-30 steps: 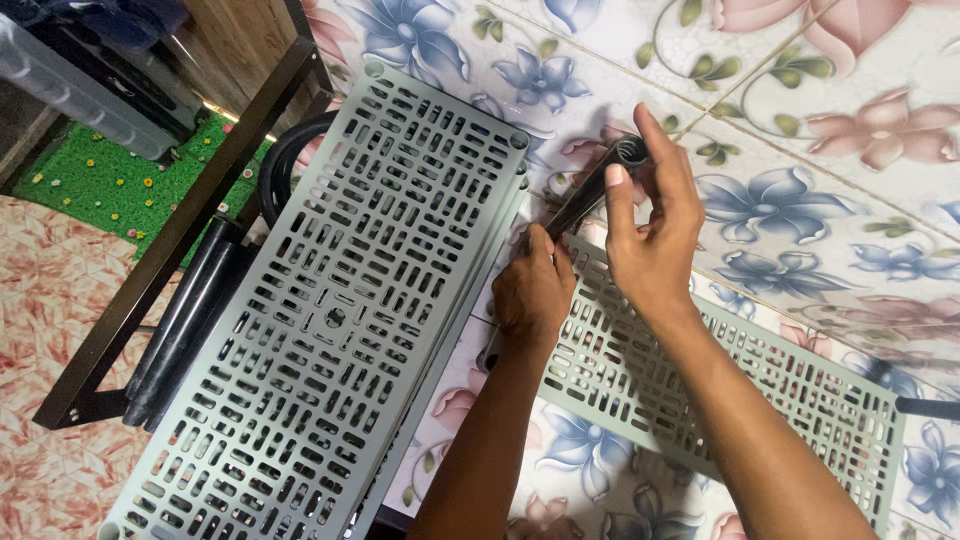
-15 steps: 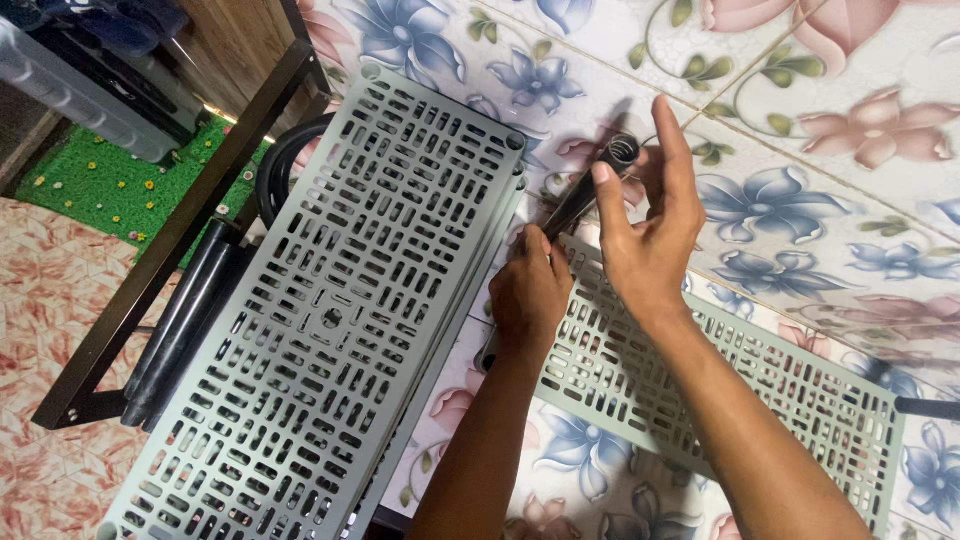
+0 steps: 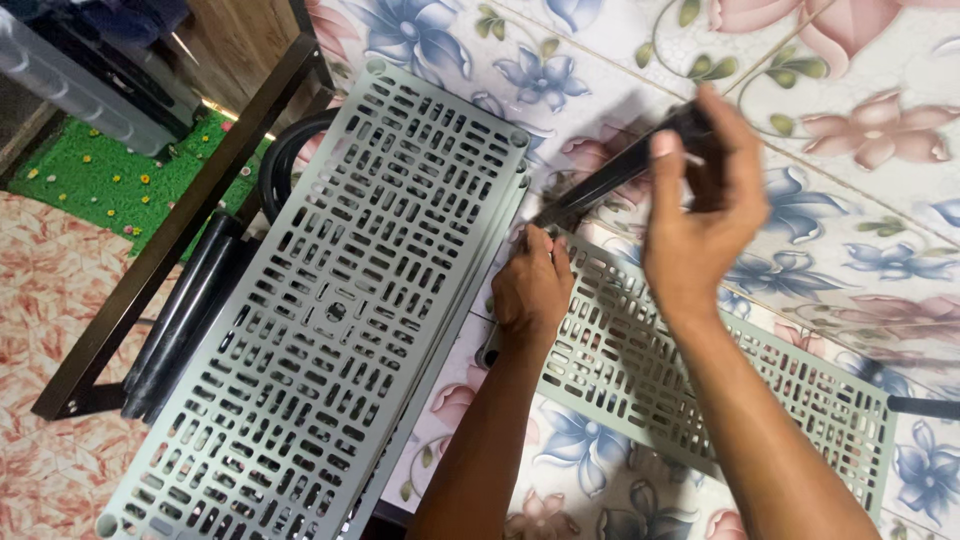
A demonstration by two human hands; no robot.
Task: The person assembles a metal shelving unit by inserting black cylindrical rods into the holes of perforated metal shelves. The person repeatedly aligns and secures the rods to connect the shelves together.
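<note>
Two hands join a black tube to grey slotted shelf panels on a flowered floor.

From the left: black tubes (image 3: 185, 315) lie beside a dark frame (image 3: 170, 240), their count unclear. Two panels show: the large grey slotted panel (image 3: 330, 310) at centre-left and a second grey slotted panel (image 3: 700, 370) lying flat at right. The left hand (image 3: 532, 290) is clenched at the second panel's far corner. The right hand (image 3: 700, 220) grasps the upper end of one black tube (image 3: 610, 180), which slants down to that corner.
</note>
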